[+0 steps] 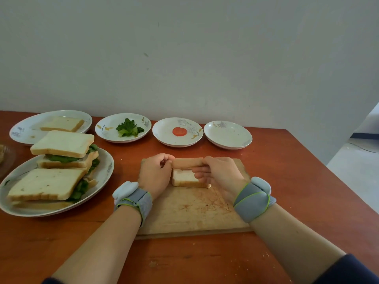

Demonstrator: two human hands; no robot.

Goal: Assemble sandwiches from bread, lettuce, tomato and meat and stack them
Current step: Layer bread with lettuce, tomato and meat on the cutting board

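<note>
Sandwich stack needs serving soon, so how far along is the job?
Done: finished sandwiches stacked on the oval plate. In hand: the left hand and right hand hold what looks like a meat slice over a bread slice on the board. Left: lettuce, one tomato slice, the spare bread on the far plate, then stacking.

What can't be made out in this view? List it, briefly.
Head view only.
- Tan piece pinched between left hand and right hand: bread on edge or meat, cannot tell.
- Bread slice on the cutting board: both ends hidden by the hands.
- Stacked sandwiches: only lettuce shows; bread covers anything else inside.
- Glassy object: cut off by the left edge.
</note>
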